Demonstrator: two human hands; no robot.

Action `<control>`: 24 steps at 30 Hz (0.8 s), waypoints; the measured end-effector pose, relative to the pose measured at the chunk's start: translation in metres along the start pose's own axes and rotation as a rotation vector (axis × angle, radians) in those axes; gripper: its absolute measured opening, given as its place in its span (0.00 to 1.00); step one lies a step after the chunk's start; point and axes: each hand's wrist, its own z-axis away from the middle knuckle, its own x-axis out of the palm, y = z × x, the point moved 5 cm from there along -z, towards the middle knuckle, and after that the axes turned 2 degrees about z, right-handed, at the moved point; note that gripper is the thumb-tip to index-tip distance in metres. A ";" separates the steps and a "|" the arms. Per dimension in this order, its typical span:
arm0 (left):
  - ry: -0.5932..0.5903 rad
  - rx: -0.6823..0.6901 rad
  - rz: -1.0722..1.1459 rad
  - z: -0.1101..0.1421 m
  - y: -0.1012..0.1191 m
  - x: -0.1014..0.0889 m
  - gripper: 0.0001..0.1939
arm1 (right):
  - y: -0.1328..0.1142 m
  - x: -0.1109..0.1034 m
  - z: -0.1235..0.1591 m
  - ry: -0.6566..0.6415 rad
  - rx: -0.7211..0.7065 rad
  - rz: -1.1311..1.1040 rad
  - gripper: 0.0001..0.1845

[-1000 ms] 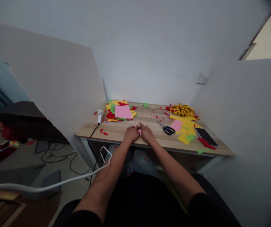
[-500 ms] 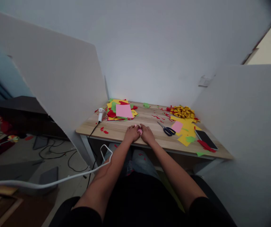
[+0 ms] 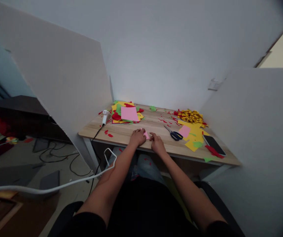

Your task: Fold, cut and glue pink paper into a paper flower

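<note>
Pink paper: a small, plain pink piece — its full outline is hidden.
Showing part: a narrow strip, slanting from 11 o'clock down to 5 o'clock.
Tabletop spot: on the wood, towards the 6 o'clock edge.
9 o'clock side: covered by the left hand.
3 o'clock side: right hand just beside — contact unclear.

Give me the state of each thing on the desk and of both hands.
Left hand, resting on the small pink paper
Right hand, beside that paper, contact unclear
Small pink paper, partly covered
Scissors, lying flat, blades seemingly closed
Phone, lying flat, screen dark
Pink square, flat atop the paper pile
Yellow pieces, heaped
White device, cable attached; on or off unclear
</note>
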 end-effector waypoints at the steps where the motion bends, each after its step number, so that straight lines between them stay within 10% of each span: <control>1: 0.001 0.003 -0.001 0.000 0.000 0.000 0.20 | 0.001 -0.001 -0.002 0.004 0.008 0.001 0.22; 24: 0.040 0.037 -0.006 -0.002 -0.001 0.003 0.20 | -0.012 0.008 -0.034 -0.012 -0.050 0.083 0.23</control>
